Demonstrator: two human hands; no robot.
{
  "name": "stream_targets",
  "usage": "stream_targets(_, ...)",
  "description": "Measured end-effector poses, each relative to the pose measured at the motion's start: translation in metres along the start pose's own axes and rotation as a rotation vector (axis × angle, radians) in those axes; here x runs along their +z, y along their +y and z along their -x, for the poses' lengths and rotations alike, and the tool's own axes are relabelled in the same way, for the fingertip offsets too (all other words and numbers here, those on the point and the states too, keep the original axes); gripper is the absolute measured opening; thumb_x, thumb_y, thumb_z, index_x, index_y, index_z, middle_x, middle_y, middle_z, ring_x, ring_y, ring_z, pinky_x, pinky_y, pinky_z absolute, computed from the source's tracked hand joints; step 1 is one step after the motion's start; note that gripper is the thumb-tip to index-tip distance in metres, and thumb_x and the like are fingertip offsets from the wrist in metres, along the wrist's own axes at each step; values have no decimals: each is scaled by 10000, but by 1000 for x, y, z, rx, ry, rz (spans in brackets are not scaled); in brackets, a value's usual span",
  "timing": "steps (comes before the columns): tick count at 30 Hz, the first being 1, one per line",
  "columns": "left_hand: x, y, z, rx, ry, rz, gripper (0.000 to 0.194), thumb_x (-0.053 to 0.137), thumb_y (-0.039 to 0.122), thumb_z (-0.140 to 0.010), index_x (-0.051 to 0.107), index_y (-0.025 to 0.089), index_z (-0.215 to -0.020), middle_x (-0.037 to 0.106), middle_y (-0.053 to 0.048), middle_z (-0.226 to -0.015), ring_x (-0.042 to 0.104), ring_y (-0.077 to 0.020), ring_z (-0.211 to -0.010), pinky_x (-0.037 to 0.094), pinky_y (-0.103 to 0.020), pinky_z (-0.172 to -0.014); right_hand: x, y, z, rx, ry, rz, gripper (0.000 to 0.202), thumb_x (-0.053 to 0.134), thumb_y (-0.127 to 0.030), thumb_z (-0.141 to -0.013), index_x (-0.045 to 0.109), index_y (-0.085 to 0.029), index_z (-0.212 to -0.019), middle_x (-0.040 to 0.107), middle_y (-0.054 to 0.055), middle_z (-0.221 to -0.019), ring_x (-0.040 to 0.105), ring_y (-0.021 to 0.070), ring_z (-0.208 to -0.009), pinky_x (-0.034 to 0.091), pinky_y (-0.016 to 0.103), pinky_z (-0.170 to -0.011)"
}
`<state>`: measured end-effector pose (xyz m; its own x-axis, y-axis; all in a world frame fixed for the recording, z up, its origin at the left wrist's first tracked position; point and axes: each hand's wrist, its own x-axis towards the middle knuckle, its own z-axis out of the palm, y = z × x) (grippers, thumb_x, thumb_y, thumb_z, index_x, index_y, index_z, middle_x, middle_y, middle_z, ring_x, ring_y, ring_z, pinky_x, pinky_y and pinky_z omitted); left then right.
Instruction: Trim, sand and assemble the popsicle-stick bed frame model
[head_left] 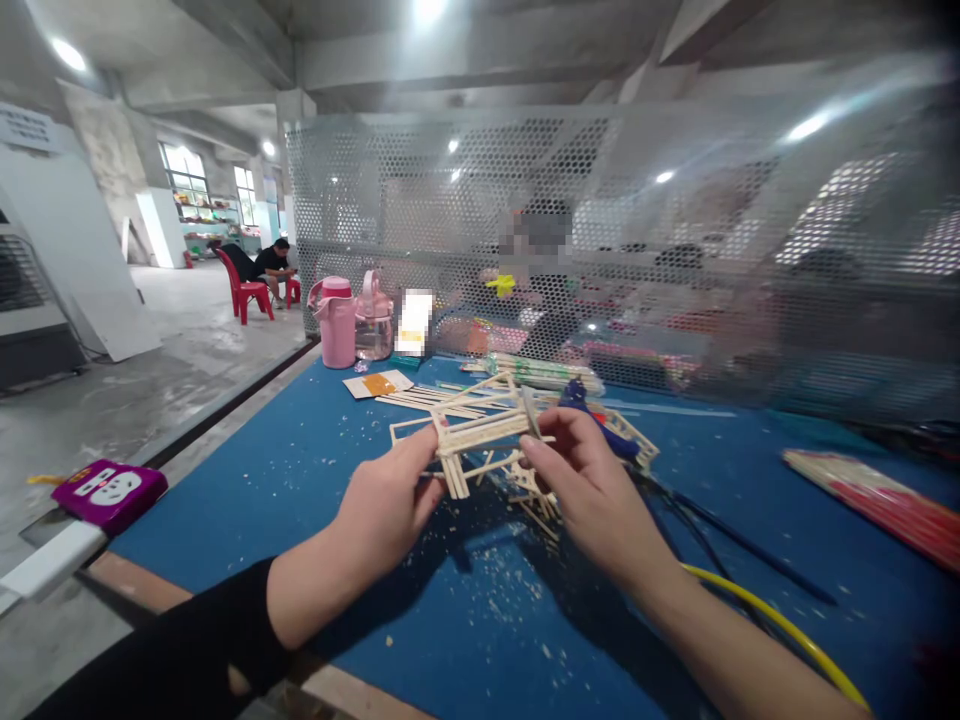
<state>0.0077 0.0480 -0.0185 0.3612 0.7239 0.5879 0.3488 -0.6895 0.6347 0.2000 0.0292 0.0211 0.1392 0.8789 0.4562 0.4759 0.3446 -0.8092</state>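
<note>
A small frame of pale wooden sticks (484, 432) is held up above the blue table. My left hand (386, 500) is closed on its left end, thumb and fingers pinching the sticks. At its right end my right hand (592, 475) is closed in a pinch, with a thin greyish piece (530, 412) at the fingertips; what that piece is I cannot make out. Behind and below the frame lie more wooden stick pieces (541, 500). A dark blue tool, apparently a glue gun (619, 438), lies just beyond my right hand.
Pink bottle (337, 330), clear jug (373, 325) and phone (414, 325) stand at the back left. Sticks in bags (544, 374) lie behind; a red-and-white pack (877, 500) is at right. A yellow cable (787, 625) curves at lower right. Beyond the perforated screen (450, 200) sits a person.
</note>
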Motion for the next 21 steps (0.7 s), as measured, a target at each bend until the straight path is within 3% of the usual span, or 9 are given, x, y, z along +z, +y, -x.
stream_targets(3, -7, -6, -12, 130, -2, -190, 368, 555, 209, -798, 581, 179, -1164, 661, -120, -1132, 592, -275, -1002, 460, -452, -879, -4, 7, -1, -61, 16, 42, 308, 576, -464, -767, 504, -225, -949, 577, 7, -810, 553, 147, -695, 471, 288, -641)
stream_targets(7, -1, -7, -36, 414, -78, -68, 420, 609, 252, -753, 575, 177, -1164, 561, -142, -1290, 459, -296, -1228, 329, -489, -1044, -13, 16, -4, -77, 91, 64, 324, 593, -459, -765, 592, -202, -963, 660, 64, -926, 627, 200, -825, 500, 365, -766)
stream_targets(10, 13, -3, -41, 345, -134, 105, 526, 569, 216, -772, 475, 163, -1287, 506, -150, -1350, 445, -267, -1265, 363, -435, -1043, -19, 14, -1, -189, 192, 187, 274, 598, -433, -772, 655, -196, -896, 683, 90, -977, 641, 230, -921, 498, 414, -847)
stream_targets(13, 24, -1, -33, 259, -169, 149, 528, 560, 179, -767, 471, 183, -1287, 537, -121, -1327, 499, -253, -1219, 402, -394, -1017, -20, 2, 14, -451, 290, 414, 194, 587, -327, -808, 681, -222, -943, 672, 103, -1068, 615, 242, -1028, 483, 441, -895)
stream_targets(14, 26, -1, -29, 254, -161, 147, 487, 552, 171, -767, 502, 187, -1251, 567, -116, -1290, 530, -251, -1180, 425, -384, -989, -18, -3, 20, -565, 291, 483, 200, 589, -284, -809, 681, -228, -978, 654, 112, -1123, 603, 246, -1055, 480, 447, -899)
stream_targets(17, 29, -1, -22, 269, -78, 119, 345, 531, 180, -774, 583, 178, -1115, 653, -120, -1120, 614, -247, -1011, 483, -358, -878, -12, -13, 35, -818, 130, 617, 238, 602, -213, -790, 690, -214, -1012, 634, 134, -1185, 610, 255, -1041, 510, 424, -845)
stream_targets(19, 28, -1, -20, 254, -35, 100, 299, 524, 183, -776, 598, 173, -1065, 675, -119, -1039, 631, -241, -941, 494, -344, -829, -9, -15, 37, -852, 78, 673, 233, 593, -208, -798, 698, -193, -1005, 644, 147, -1170, 617, 259, -1029, 522, 414, -817)
stream_targets(21, 27, 0, -20, 211, -44, 94, 307, 520, 159, -767, 596, 179, -1065, 681, -108, -1025, 634, -233, -928, 495, -327, -809, -9, -14, 36, -821, 116, 700, 229, 572, -213, -818, 696, -179, -1007, 656, 153, -1150, 622, 256, -1013, 520, 425, -823)
